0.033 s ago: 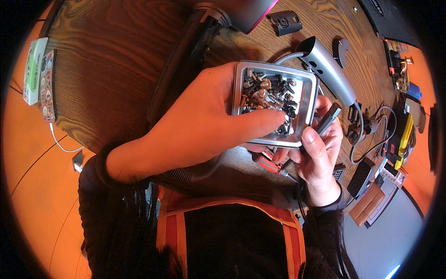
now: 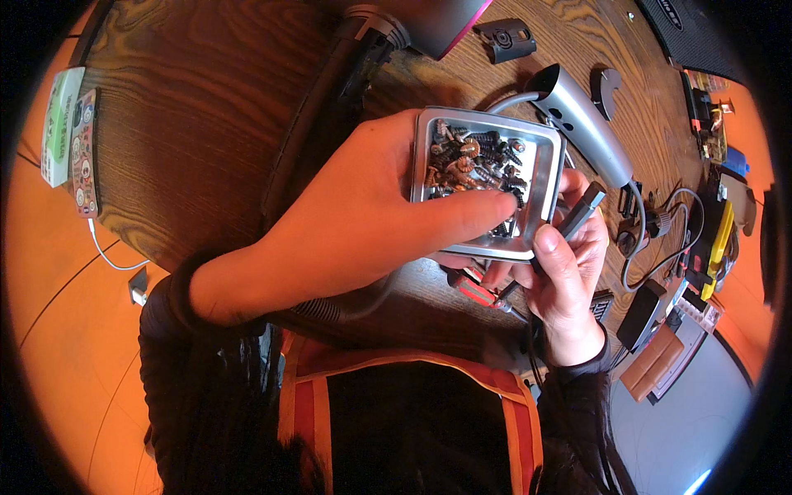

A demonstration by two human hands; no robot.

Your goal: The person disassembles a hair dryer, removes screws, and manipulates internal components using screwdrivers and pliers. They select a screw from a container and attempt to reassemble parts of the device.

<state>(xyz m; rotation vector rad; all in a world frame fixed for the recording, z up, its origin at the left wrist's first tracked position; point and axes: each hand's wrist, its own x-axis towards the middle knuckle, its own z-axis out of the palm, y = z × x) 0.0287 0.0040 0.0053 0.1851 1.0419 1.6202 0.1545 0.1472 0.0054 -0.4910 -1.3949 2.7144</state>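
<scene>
My left hand [image 2: 388, 194] holds a square metal tin [image 2: 544, 169] from its left side. Inside the tin lies a heap of mixed screws [image 2: 464, 165], some dark and some brassy. My left thumb reaches over the rim and presses among the screws, hiding part of the heap. At the tin's lower right corner, my right hand [image 2: 569, 280] is closed around a dark bar-shaped tool [image 2: 580, 213] with a squared grey end. Its fingers also reach beneath the tin. Just below the tin shows a red-and-grey handle [image 2: 474, 289], partly covered by my fingers.
Beyond the tin, a silver tubular housing [image 2: 590, 132] with a grey cord lies on the wooden table [image 2: 190, 107]. Dark plastic parts [image 2: 507, 40] lie farther back. A large dark device [image 2: 330, 91] stands behind my left hand. A yellow tool [image 2: 719, 247] is at the right.
My left thumb has shifted slightly up and right over the screws. The tin and my right hand are almost where they were.
</scene>
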